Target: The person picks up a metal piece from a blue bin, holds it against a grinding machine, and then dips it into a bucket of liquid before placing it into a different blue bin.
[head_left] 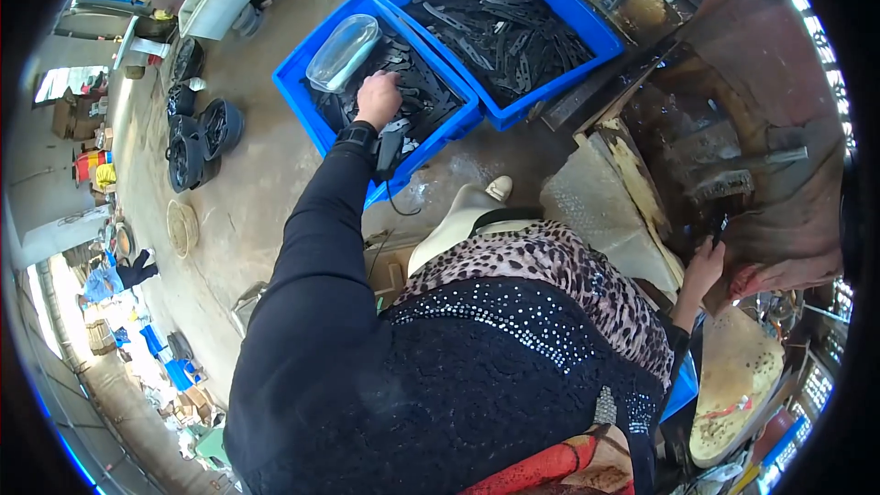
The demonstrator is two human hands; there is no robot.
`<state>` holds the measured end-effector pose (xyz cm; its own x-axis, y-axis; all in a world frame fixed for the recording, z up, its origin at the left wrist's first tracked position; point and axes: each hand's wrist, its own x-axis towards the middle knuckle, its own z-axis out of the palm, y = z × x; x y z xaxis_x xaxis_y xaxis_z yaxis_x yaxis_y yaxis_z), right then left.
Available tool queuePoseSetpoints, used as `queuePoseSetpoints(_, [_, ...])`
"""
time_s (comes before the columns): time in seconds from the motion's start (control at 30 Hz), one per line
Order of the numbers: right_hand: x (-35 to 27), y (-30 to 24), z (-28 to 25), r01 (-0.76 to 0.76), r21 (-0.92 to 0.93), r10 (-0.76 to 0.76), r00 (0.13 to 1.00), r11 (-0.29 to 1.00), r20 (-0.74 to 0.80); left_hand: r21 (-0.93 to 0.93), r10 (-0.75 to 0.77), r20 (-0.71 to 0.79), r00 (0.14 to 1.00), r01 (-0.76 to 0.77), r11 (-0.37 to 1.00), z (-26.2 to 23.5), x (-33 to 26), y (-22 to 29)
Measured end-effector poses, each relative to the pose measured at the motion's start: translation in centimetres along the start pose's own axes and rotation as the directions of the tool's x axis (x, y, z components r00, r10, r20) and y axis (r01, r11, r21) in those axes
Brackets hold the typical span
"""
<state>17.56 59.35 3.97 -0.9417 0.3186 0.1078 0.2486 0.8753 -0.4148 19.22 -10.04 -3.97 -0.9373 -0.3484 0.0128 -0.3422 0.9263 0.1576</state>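
My left hand [379,101] reaches into the nearer blue bin [291,92]. Its fingers curl down among flat dark metal-looking pieces [423,90]; what they grip, if anything, is hidden. A clear plastic container [344,53] with something pale inside lies on the same heap, just beyond that hand. Off to the right, my right hand [704,270] pinches a thin dark piece [721,231], which points up from the fingers in front of a dark, stained work area.
A second blue bin [600,32] full of similar dark pieces [513,41] adjoins the first. At right stands a worn bench with a metal fixture [720,185] and brown sheeting [779,64]. Black buckets [220,126] and a round basket [181,227] sit on the floor at left.
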Motion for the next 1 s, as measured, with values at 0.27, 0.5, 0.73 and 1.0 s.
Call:
queuePoseSetpoints(0.27, [-0.1,0.2,0.0,0.029,-0.002,-0.029,1.0,1.0,0.005,0.366,0.103,0.003,0.995,-0.097,0.925,0.2,0.4,0.4])
queuePoseSetpoints(0.5, [-0.3,-0.3,-0.2,0.043,-0.014,-0.043,0.999,0.999,0.004,0.472,0.184,0.034,0.982,-0.179,0.863,-0.2,1.1,0.0])
queuePoseSetpoints(0.73, [-0.2,0.0,0.0,0.13,-0.087,-0.134,0.99,0.988,-0.042,0.525,0.249,0.181,0.951,-0.308,0.793,-0.4,2.0,-0.3])
queuePoseSetpoints(1.0, [-0.2,-0.1,-0.3,0.015,-0.015,-0.016,0.998,1.0,-0.053,0.41,0.254,0.205,0.945,-0.319,0.854,0.3,0.8,0.0])
